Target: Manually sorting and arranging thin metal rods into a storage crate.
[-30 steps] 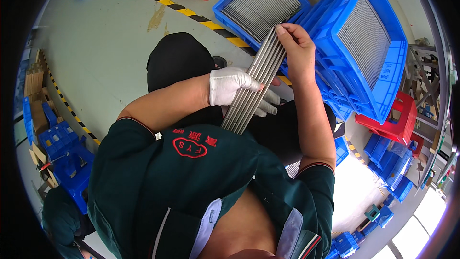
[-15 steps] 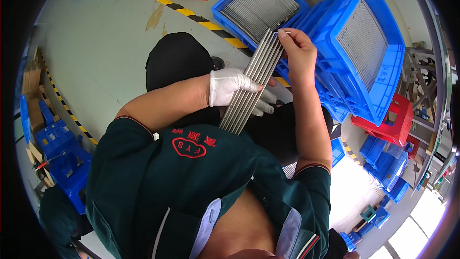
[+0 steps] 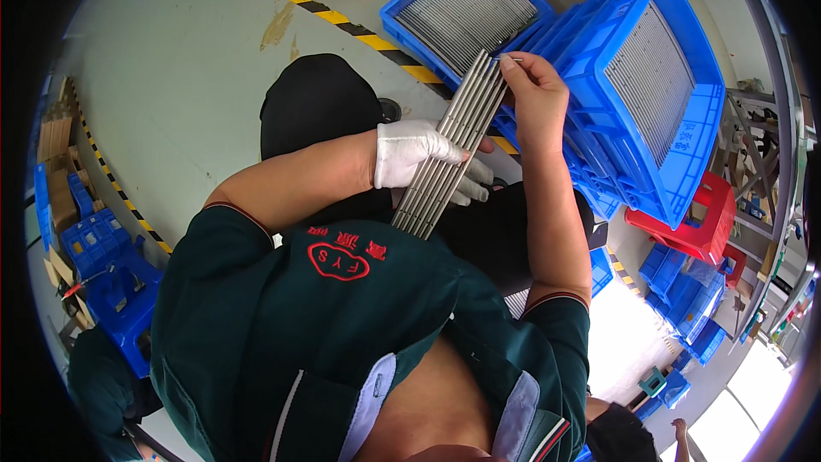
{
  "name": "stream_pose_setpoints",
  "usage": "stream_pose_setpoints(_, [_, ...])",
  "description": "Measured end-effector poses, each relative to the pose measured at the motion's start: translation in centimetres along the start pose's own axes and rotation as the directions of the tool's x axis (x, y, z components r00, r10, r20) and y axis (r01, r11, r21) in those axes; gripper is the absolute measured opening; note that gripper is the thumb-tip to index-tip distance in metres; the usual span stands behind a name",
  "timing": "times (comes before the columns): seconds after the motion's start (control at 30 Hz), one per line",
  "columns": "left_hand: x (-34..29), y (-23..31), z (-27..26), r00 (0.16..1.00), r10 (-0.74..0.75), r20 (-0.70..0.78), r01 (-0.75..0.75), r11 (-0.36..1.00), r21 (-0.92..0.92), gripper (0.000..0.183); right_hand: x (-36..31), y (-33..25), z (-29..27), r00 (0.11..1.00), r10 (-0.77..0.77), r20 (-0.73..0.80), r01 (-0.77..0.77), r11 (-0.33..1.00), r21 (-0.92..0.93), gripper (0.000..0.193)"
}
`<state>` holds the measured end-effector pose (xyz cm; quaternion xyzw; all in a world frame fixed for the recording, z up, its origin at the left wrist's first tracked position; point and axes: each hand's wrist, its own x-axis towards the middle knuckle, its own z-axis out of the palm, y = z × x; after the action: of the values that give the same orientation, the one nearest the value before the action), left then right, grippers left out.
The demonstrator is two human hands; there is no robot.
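Several slim, shiny metal rods lie side by side in a slanting row in front of my chest. My left hand, in a white glove with some bare fingertips, is closed around the middle of the row, thumb on top. At the rods' far end, my bare right hand pinches a thin metal pin between thumb and forefinger. Only a short bit of this pin shows, close beside the rod ends. The other fingers of my right hand are curled.
Beyond the rods stands a blue crate filled with metal rods. Stacked blue crates rise at the right, the top one also holding rods. A red stool is beside the stack. Yellow-black tape crosses the floor. Other people are at the lower edges.
Both hands keep nearly the same place and grip on the rods. A person at the lower right has come further into view, with an arm showing.
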<state>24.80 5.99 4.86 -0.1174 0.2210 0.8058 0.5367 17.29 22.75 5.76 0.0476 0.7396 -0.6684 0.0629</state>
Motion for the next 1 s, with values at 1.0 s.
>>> stream_pose_setpoints(1.0, [1.8,1.4,0.0,0.917,0.316,-0.244,-0.328,0.945,-0.009,0.027,-3.1,-2.4,-0.1,0.817,-0.513,0.264,0.568,0.637,-0.521,0.004])
